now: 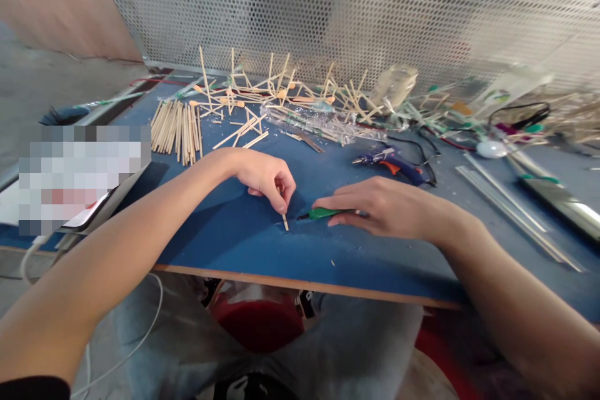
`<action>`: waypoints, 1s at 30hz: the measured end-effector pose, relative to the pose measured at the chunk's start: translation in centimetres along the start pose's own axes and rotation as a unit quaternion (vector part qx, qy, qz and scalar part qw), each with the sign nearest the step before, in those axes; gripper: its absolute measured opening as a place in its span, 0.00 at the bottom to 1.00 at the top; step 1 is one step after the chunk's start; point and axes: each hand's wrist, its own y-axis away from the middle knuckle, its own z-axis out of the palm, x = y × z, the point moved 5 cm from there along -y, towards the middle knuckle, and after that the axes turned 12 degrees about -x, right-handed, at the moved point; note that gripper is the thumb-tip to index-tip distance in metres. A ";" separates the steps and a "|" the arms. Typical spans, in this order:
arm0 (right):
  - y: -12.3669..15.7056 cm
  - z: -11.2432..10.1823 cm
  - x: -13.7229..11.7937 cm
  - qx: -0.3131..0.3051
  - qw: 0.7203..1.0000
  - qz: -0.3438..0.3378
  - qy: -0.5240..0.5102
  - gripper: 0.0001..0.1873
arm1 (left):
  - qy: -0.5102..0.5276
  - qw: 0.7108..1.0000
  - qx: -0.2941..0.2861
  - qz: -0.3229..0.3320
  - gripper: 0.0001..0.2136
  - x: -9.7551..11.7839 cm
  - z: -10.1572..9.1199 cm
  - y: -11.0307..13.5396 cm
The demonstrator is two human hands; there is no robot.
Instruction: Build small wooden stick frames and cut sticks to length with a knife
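My left hand is closed in a pinch on a short wooden stick, whose lower end shows below the fingertips near the blue tabletop. From the right, my right hand grips a green-handled craft knife. Its dark tip points left at the stick, a small gap away from it. A tiny sliver of wood lies nearer the table's front edge.
A bundle of wooden sticks lies at left, beside a tablet-like device. Stick frames and clear plastic wrapping line the back. A blue glue gun and clear glue sticks lie right. Perforated metal stands behind.
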 end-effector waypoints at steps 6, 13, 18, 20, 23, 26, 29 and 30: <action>-0.1 0.1 0.1 -0.013 1.000 0.009 -0.023 0.22 | 0.003 1.000 0.000 -0.002 0.12 0.0 0.0 0.0; 0.0 0.1 0.3 -0.013 1.000 0.011 -0.024 0.22 | 0.001 1.000 0.002 -0.006 0.12 -0.1 0.0 0.0; 0.1 0.0 0.3 -0.011 1.000 0.014 -0.020 0.23 | 0.003 1.000 0.001 -0.006 0.11 -0.2 0.0 -0.1; 0.1 0.0 0.4 -0.016 1.000 0.012 -0.021 0.23 | 0.004 1.000 0.000 -0.006 0.11 -0.1 0.0 -0.1; 0.3 -0.1 0.6 -0.012 1.000 0.016 -0.023 0.22 | 0.003 1.000 0.001 -0.006 0.12 -0.2 0.0 -0.1; 0.4 -0.3 0.5 -0.004 1.000 0.025 0.005 0.22 | 0.003 1.000 0.002 -0.006 0.12 -0.2 0.0 -0.1; 0.6 -0.4 0.2 -0.002 0.999 0.026 0.036 0.21 | 0.005 1.000 0.001 -0.006 0.12 -0.2 0.0 0.0; 0.7 -0.4 0.3 -0.004 0.999 0.024 0.033 0.21 | 0.005 1.000 0.000 -0.007 0.12 -0.2 0.0 0.0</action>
